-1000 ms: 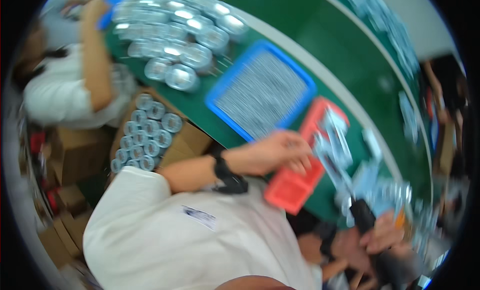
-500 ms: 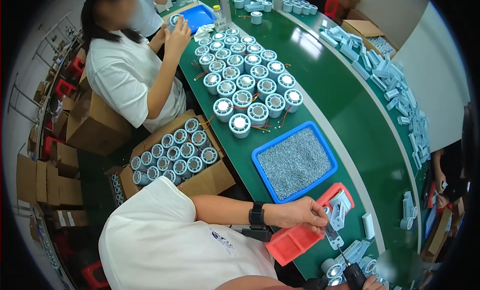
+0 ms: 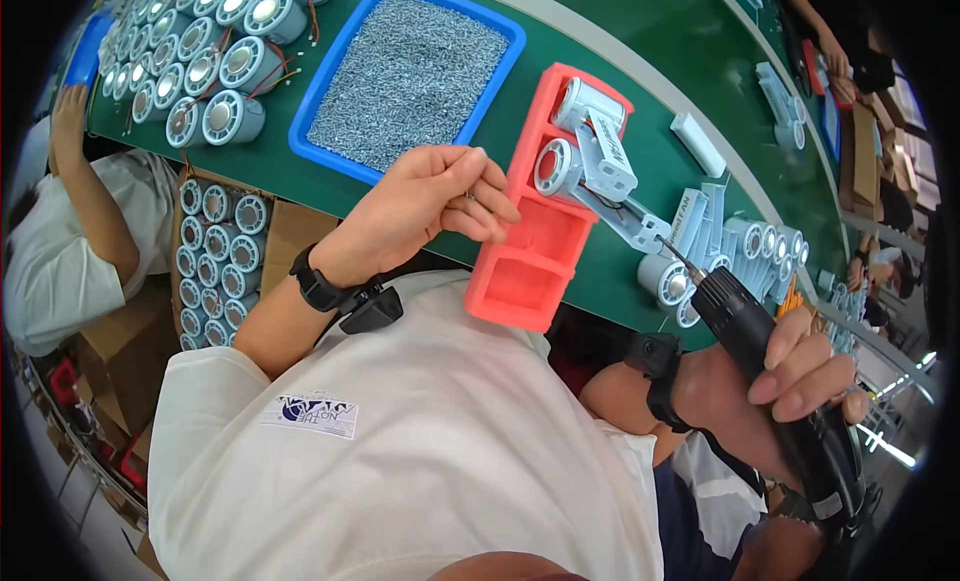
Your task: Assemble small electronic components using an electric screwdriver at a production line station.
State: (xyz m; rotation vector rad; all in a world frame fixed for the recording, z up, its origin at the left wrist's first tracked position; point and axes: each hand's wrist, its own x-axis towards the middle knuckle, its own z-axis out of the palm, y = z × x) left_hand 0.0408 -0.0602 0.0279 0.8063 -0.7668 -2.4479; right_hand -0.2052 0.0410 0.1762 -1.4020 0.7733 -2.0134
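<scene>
Near the blue tray's front edge, my left hand (image 3: 430, 211) is closed with the thumb against the fingers. A small metal screw (image 3: 470, 194) shows between them. My right hand (image 3: 800, 381) grips a black electric screwdriver (image 3: 740, 316), its thin bit reaching the end of a pale blue plastic arm (image 3: 630, 224). That arm belongs to a handheld fan assembly with a round head (image 3: 557, 168), resting in a red compartmented holder (image 3: 475, 296). Two front compartments of the holder hold nothing. Whether the bit touches the arm, I cannot tell.
A blue tray (image 3: 300, 131) full of small screws stands behind my left hand. Rows of round motor housings (image 3: 232, 118) are at the left, more in a cardboard box (image 3: 300, 236). Pale blue parts (image 3: 695, 221) lie at the right. A co-worker's arm (image 3: 95, 191) is at far left.
The view has turned and shifted right. My left hand has left the fan assembly and drawn back beside the screw tray. More of my right hand and the screwdriver shows.
</scene>
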